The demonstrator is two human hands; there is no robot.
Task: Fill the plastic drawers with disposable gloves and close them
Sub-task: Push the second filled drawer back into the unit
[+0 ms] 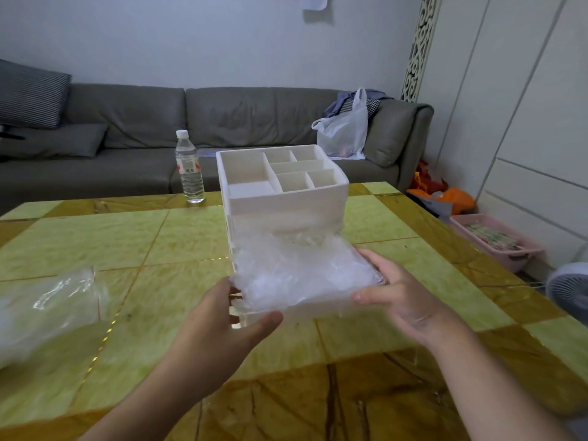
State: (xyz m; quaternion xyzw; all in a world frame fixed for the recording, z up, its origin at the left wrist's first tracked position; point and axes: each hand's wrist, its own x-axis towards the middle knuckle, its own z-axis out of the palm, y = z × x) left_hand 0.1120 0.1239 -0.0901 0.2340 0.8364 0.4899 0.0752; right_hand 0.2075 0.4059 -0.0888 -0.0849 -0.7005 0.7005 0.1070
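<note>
Holding: both hands grip the pulled-out drawer at its front corners.
Left hand: the left hand is at the drawer's near-left corner; its thumb lies curled along the front edge, and the fingers wrap up the left side wall.
Right hand: the right hand clasps the near-right corner, thumb pressed on the front wall, fingers curled round the right side.
Drawer: clear plastic, drawn well out toward the person from the white organizer, spanning the gap between the two hands.
Gloves: a crumpled heap of thin clear disposable gloves fills the drawer, rising above its rim just beyond the fingertips of both hands.
Organizer: stands upright on the table straight beyond the fingers; its top is an open tray split into several compartments. Whether the drawers above the open one are filled, I cannot tell.
Glove bag: a clear plastic bag with more clear film inside lies on the table well to the left of the left hand's fingers, apart from them.
Bottle: a capped water bottle stands upright far beyond the left fingers, beside the organizer's back-left corner, not touching it.
Background: a grey sofa behind the table carries a white carrier bag; a pink basket sits on the floor far to the right of the right hand's fingers.
</note>
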